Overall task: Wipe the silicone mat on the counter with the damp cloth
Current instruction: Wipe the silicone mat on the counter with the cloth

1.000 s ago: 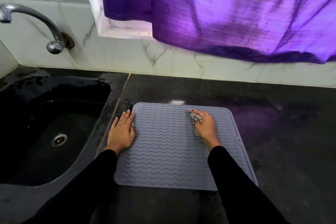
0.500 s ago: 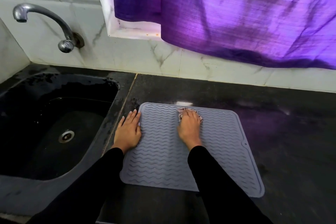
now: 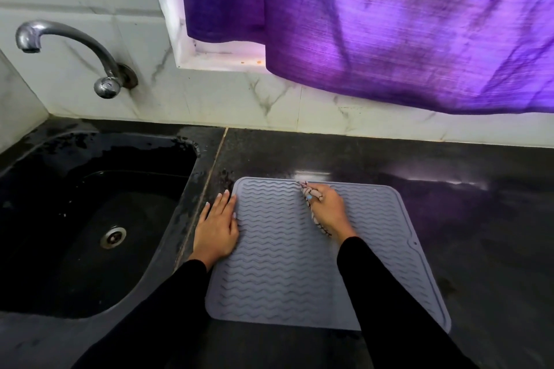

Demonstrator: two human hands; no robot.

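Observation:
A grey silicone mat (image 3: 278,263) with wavy ridges lies flat on the dark counter (image 3: 479,234). My right hand (image 3: 328,211) presses a small patterned cloth (image 3: 311,199) onto the mat near its far edge, a little right of the middle; most of the cloth is hidden under the palm. My left hand (image 3: 217,228) lies flat with spread fingers, its fingers and thumb side on the mat's left edge and the rest on the counter. Both forearms wear black sleeves.
A black sink (image 3: 90,225) with a metal drain sits directly left of the mat. A curved metal tap (image 3: 75,51) juts from the tiled wall above it. A purple curtain (image 3: 389,24) hangs over the window ledge behind the counter.
My right hand with the cloth has slid from the mat's far middle a little to the right along the far edge. My left hand has stayed on the left edge.

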